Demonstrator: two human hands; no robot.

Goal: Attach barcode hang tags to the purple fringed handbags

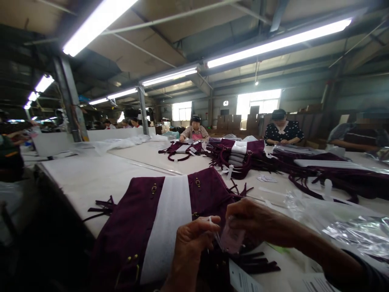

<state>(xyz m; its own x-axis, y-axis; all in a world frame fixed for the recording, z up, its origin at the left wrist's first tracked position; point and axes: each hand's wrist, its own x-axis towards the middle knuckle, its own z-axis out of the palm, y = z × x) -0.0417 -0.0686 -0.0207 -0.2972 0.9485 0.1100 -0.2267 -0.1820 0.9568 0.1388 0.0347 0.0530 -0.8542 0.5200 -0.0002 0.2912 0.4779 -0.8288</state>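
In front of me on the table lies a dark purple handbag (121, 219) with brass buckles and fringed tassels. A white paper wrap (170, 219) runs across its middle. My left hand (193, 243) is over the bag, thumb and forefinger pinched on a thin white strip (212, 222). Beside it, my right hand (255, 221) grips a small clear plastic pouch (232, 239) with a pale pinkish look. The two hands are close together at the bag's right side. Below them a white printed tag (243, 280) hangs at the bag's edge.
More purple bags (258, 154) are stacked across the table, some with wrapped handles. Clear plastic bags (358, 235) lie to my right. Small cards (266, 178) rest on the white tabletop (75, 174). Several people work around the table, including one person (194, 130) opposite.
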